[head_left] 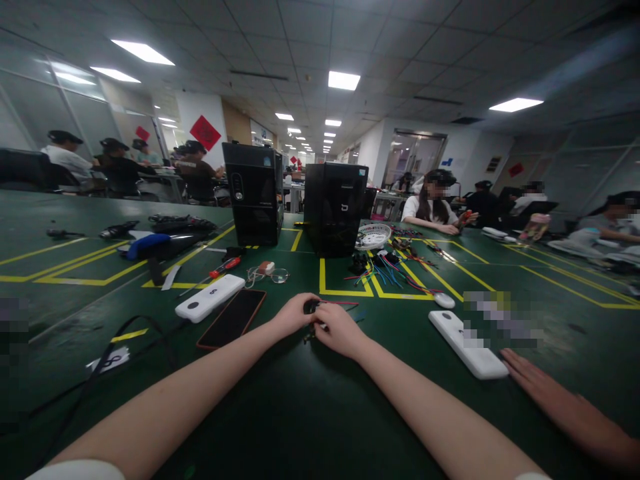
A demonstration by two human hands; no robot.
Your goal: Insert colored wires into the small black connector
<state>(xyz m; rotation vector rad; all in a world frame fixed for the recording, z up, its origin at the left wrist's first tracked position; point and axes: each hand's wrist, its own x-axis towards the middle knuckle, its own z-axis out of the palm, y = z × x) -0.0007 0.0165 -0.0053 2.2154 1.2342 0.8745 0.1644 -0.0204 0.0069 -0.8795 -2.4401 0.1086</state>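
Fingers of the left hand (294, 312) and right hand (341, 328) pinch a small dark part (310, 333) over the green desk (280, 413), right of a dark-screened phone (234, 319).

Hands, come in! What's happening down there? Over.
Left hand, right hand: holding small dark part, mostly hidden. Red wire showing past right hand. Phone close by left forearm.

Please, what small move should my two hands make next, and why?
Perhaps turn the small dark component slightly to see it better: the bare left hand and bare right hand hide much of it, and a thin red wire shows beyond them.
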